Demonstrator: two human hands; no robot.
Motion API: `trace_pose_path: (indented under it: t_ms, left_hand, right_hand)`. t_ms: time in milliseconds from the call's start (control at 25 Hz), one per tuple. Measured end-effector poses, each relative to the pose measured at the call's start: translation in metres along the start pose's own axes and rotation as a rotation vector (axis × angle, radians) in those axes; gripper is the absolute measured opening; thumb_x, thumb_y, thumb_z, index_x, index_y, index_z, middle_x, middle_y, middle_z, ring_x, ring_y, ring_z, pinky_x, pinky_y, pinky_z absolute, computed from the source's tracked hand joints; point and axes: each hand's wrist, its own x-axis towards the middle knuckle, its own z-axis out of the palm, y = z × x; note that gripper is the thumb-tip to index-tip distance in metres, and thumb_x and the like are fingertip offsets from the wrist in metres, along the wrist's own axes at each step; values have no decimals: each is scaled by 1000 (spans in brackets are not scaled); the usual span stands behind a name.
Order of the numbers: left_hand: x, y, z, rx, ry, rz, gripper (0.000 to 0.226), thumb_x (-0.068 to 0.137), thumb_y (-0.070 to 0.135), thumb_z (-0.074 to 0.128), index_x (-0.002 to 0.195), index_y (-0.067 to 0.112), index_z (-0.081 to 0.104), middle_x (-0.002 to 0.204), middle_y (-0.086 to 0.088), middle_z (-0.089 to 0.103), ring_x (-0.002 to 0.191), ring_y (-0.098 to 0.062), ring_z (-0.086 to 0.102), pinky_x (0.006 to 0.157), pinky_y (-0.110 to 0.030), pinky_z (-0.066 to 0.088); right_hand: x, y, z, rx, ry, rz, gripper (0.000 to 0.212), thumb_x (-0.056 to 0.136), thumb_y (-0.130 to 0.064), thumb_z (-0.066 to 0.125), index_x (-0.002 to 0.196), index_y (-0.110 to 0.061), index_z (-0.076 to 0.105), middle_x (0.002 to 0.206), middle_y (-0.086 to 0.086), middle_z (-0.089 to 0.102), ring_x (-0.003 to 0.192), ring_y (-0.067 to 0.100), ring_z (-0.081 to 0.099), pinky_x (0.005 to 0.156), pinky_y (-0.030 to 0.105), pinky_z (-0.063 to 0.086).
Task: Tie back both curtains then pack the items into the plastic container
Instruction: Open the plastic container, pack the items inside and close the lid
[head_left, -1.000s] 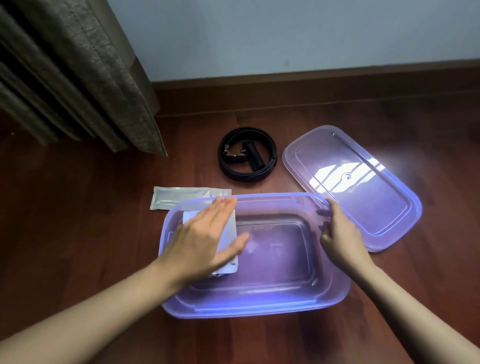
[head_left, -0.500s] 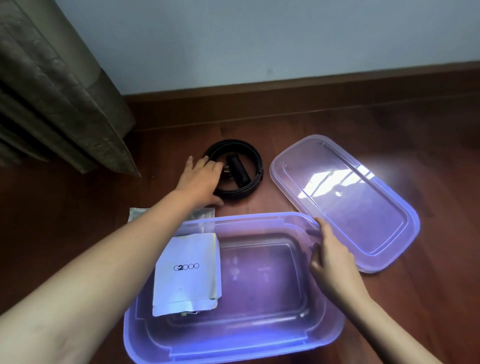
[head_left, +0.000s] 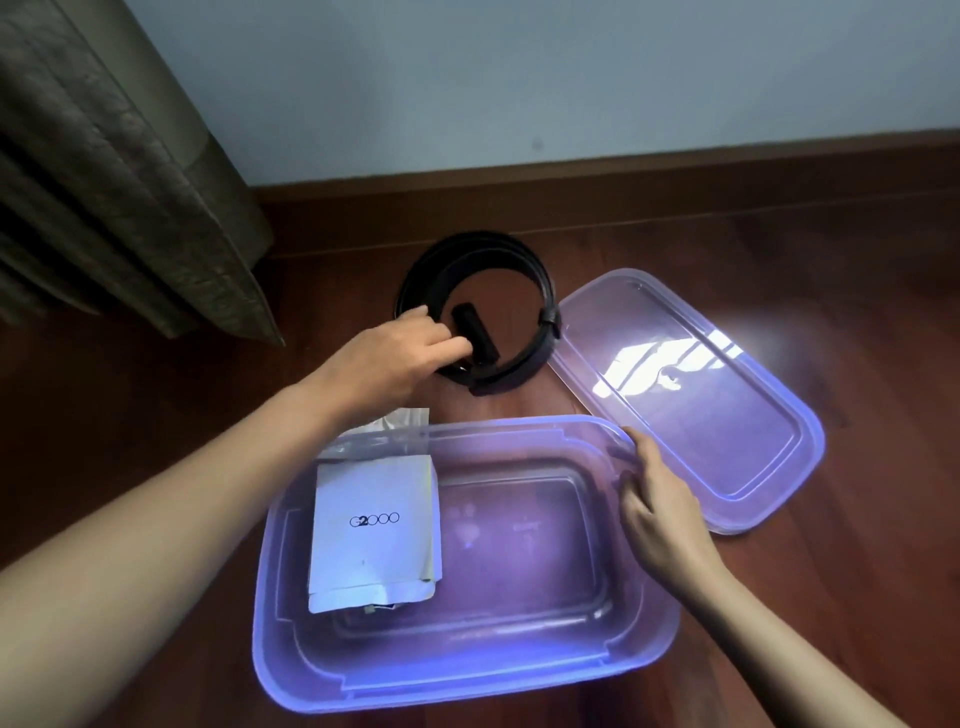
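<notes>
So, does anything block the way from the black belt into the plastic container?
Nothing visible does. The left hand grips the belt, only floor lies between it and the open container, whose lid lies off to the right. The white packet covers only its left part.

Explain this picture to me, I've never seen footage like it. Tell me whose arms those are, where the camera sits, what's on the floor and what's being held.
There is no machine here. The two bare arms belong to a person wearing a wide-angle camera on the head, so you look forward and down as they do. The left hand curls its fingers round the left side of a coiled black belt on the dark wooden floor. The right hand holds the right rim of an open clear purple-tinted plastic container. Inside it, at the left, lies a white paper packet printed G2000. A clear plastic zip bag shows at the container's far left corner. The matching lid lies to the right, and a grey-brown curtain hangs at upper left.
</notes>
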Motion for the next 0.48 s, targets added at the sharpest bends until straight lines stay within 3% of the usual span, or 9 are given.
trace_pose_path:
  t_ms: [80,120,160,280,320,400,480]
  left_hand:
    - [-8,26,-24,-107,11,121,13,94,17,50,104,14,57,83,-8,63,76,-24,61,92,-40,43]
    - [-14,43,-33,-130,7,176,21,99,20,40,102,13,59,82,-8,63,75,-24,62,93,-40,42]
    - [-22,59,-37,-141,-6,233,28,100,19,35,99,12,62,79,-9,62,73,-24,62,93,-41,42]
    - [-45,97,-30,-140,-97,362,24,96,8,40,88,12,63,72,-2,55,70,-19,51,96,-36,44]
    - [-49,105,-24,-154,-164,380,19,93,9,44,84,14,60,69,0,51,69,-17,45,87,-35,49]
    - [-47,115,-11,-149,-295,402,10,82,15,59,74,16,54,62,2,49,63,-17,42,59,-27,50]
    - [-42,121,5,-85,-455,431,22,61,18,75,66,16,53,53,2,53,52,-20,50,41,-20,31]
  right_hand:
    - [1,3,0,217,-36,-14,41,95,-27,35,136,-23,40,130,-7,53,120,11,48,98,27,35]
    - [0,3,-2,331,-47,-1,33,98,-27,37,131,-27,43,134,-10,50,124,6,45,104,25,32]
    - [-1,2,-4,423,-58,23,27,99,-24,40,124,-31,47,130,-15,53,122,0,47,103,19,33]
    - [-2,-1,-9,533,-65,53,24,100,-15,40,114,-28,53,106,-23,60,90,-13,58,77,0,40]
    - [-1,0,-8,564,-85,61,25,101,-14,36,116,-26,53,108,-21,61,88,-14,59,77,1,42]
    - [0,6,-4,640,-121,80,28,102,-17,32,119,-23,52,118,-13,60,102,-9,59,92,14,45]
    - [2,9,-1,679,-129,94,28,102,-17,29,118,-24,51,123,-9,57,113,2,56,90,13,46]
